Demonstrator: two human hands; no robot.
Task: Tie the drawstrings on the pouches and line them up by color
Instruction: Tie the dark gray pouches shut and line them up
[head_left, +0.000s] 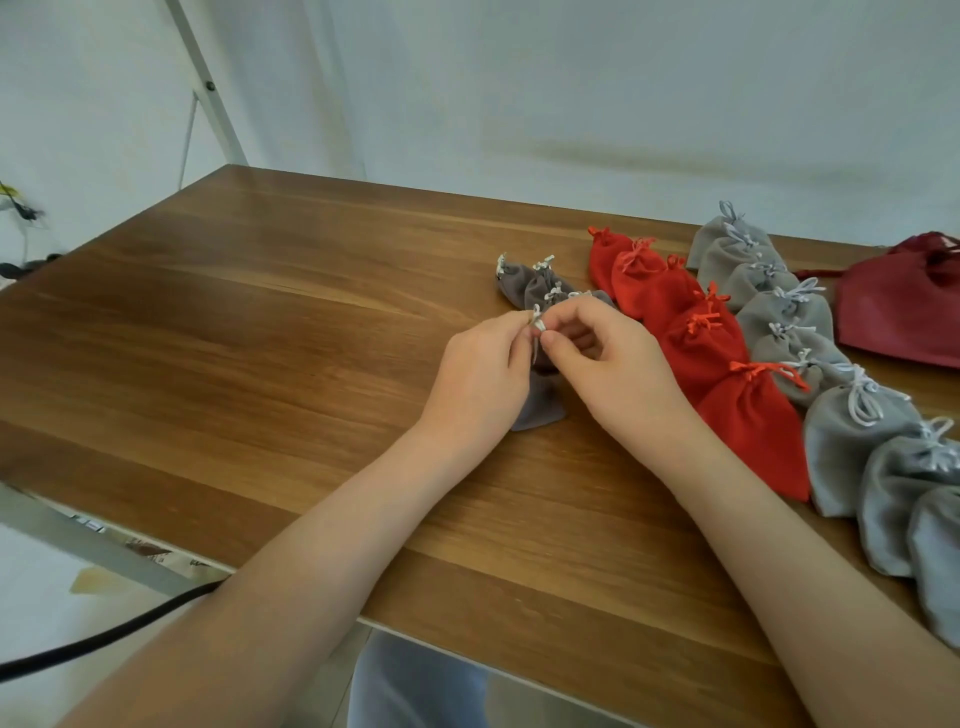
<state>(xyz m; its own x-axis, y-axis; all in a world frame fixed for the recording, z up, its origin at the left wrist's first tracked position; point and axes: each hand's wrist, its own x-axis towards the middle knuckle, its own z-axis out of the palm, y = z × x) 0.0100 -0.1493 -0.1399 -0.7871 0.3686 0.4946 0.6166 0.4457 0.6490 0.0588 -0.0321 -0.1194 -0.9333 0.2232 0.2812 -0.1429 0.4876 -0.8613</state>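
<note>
A dark grey pouch lies on the wooden table between my hands. My left hand and my right hand both pinch its pale drawstring at the pouch's mouth. Behind them sits a short row of tied dark grey pouches. To the right runs a row of tied red pouches. Further right, a longer row of tied light grey pouches reaches toward the table's near right edge.
A dark red bag lies at the far right of the table. A white wall stands behind, with a slanted metal frame at the left. A black cable runs below the table's near left edge.
</note>
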